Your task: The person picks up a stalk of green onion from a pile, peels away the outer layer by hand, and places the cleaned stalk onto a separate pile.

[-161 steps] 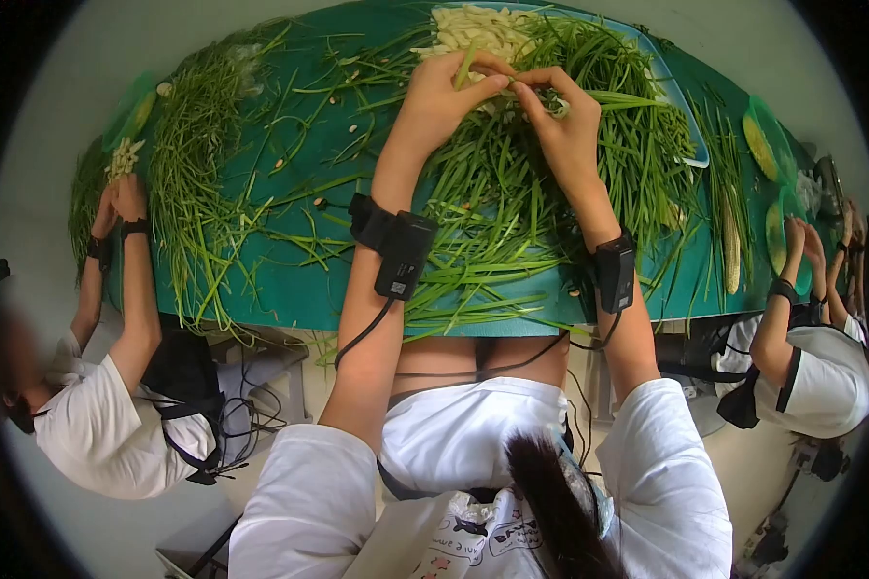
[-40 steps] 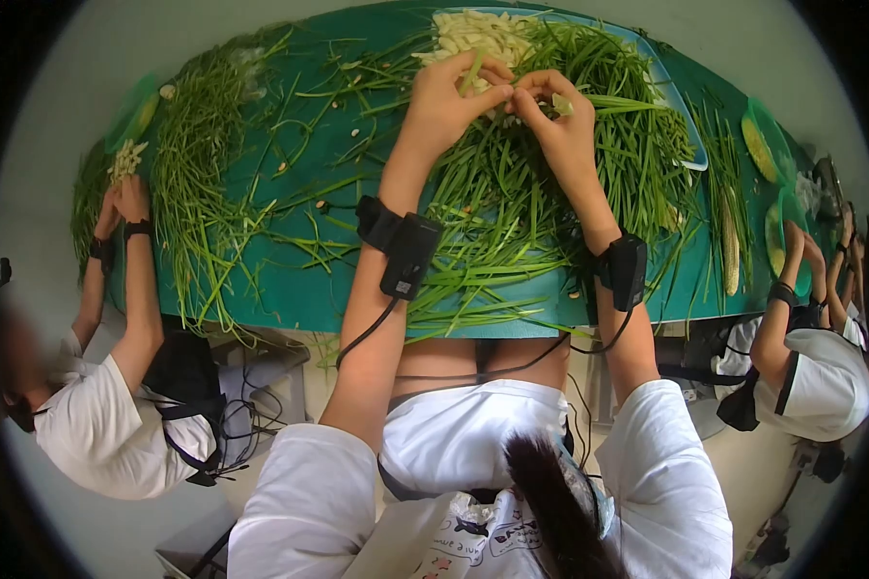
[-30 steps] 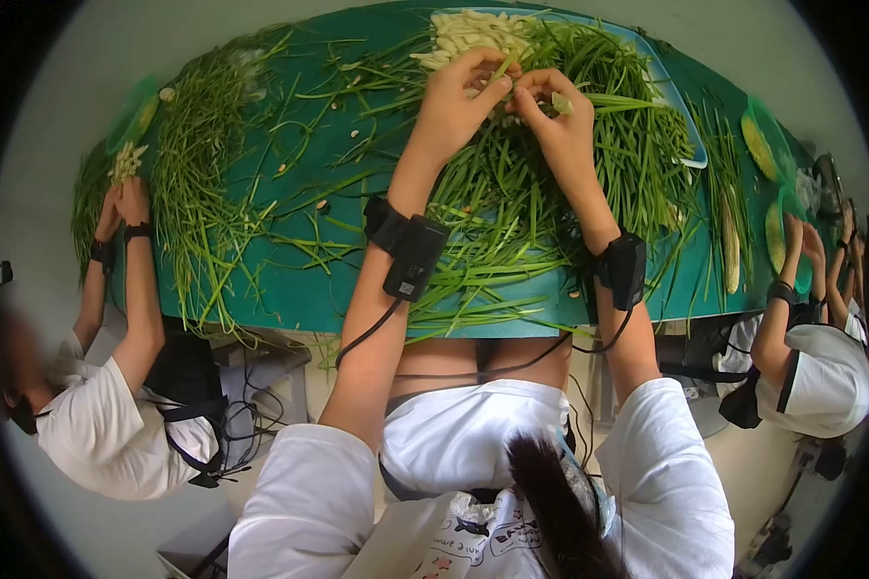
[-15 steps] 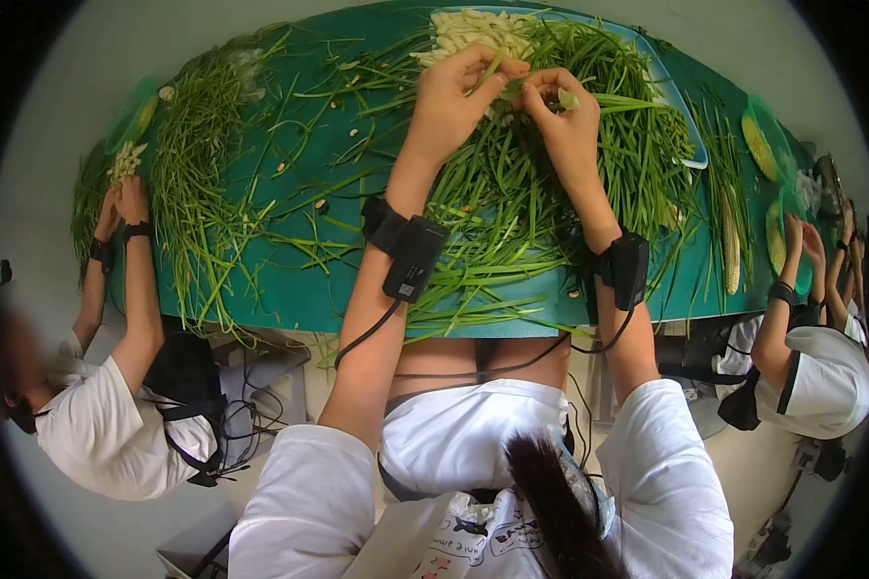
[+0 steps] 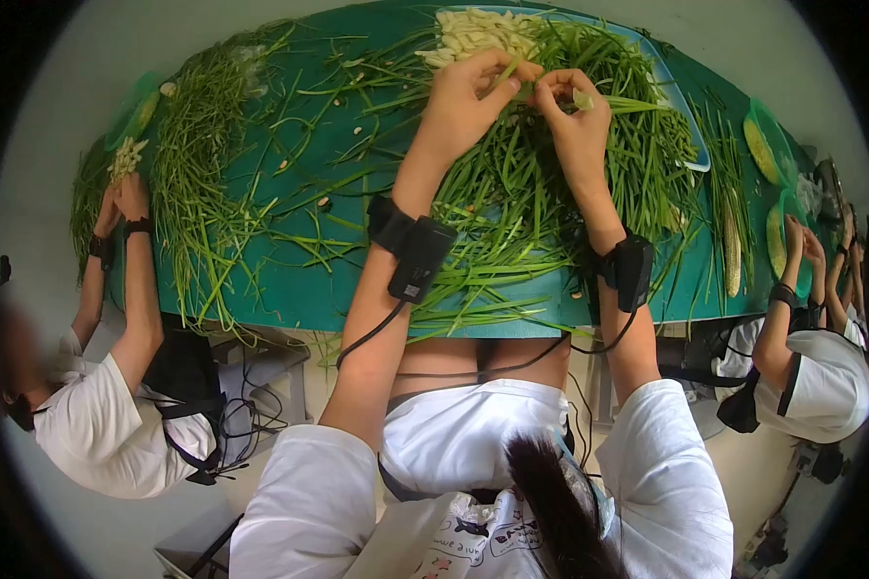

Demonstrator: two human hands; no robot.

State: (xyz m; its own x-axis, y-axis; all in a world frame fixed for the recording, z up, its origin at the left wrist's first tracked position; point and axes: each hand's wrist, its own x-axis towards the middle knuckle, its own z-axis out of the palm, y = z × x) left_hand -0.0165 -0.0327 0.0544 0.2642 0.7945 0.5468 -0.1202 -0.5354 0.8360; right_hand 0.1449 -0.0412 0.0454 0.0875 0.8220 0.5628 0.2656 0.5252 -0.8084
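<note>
My left hand (image 5: 466,104) pinches a green stalk (image 5: 511,69) between thumb and fingers, above the far part of the table. Right beside it, my right hand (image 5: 577,118) is closed in a pinch on a pale green leaf piece (image 5: 583,99). The fingertips of both hands almost meet. Beneath them spreads a thick pile of long flat green leaves (image 5: 512,188). Just beyond my left hand lies a heap of pale, slender pieces (image 5: 478,31). More greens lie heaped on a blue-rimmed tray (image 5: 697,145) to the right.
Loose green stalks (image 5: 188,164) cover the left of the green table (image 5: 299,289). A corn cob (image 5: 730,256) lies at the right, near green mesh bags (image 5: 763,145). One person (image 5: 116,415) works at the left, others (image 5: 821,376) at the right. Cables run from my wrist devices.
Both my hands have shifted slightly to the right, still pinching the greens. The fingertips stay close together. The piles look the same.
</note>
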